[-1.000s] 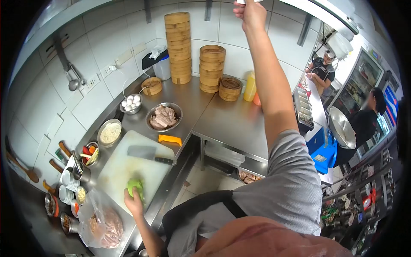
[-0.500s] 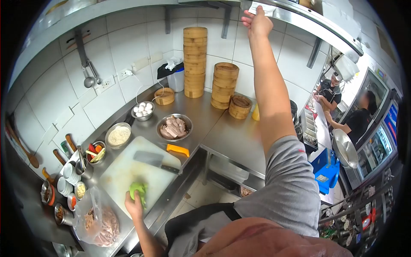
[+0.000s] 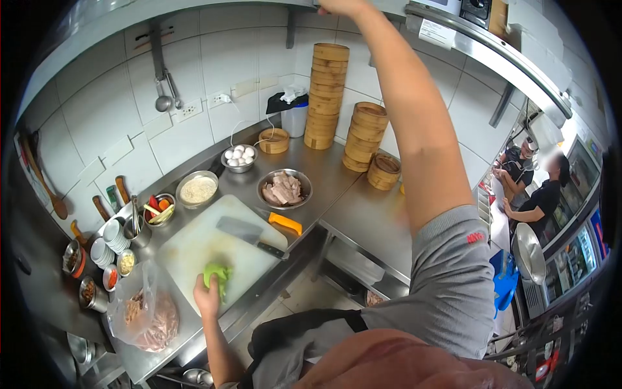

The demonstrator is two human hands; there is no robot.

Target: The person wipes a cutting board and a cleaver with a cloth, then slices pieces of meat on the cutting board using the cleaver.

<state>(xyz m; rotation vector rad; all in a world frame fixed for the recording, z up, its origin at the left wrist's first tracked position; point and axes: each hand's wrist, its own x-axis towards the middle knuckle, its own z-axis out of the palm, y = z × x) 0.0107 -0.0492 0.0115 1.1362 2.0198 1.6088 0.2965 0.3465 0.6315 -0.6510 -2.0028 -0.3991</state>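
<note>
The left hand (image 3: 207, 295) holds the green vegetable (image 3: 219, 275) over the white board (image 3: 181, 249). The right hand (image 3: 337, 6) is up high by the shelf (image 3: 246, 9), but it is cut off, so I cannot tell if it is wide or narrow. The knife (image 3: 240, 228) lies flat, its handle at the board's edge. An arm could bump it and make it fall. A loose hold could drop the green vegetable.

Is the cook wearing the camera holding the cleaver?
No, the cleaver lies on the cutting board, while the left hand holds something green.
</note>
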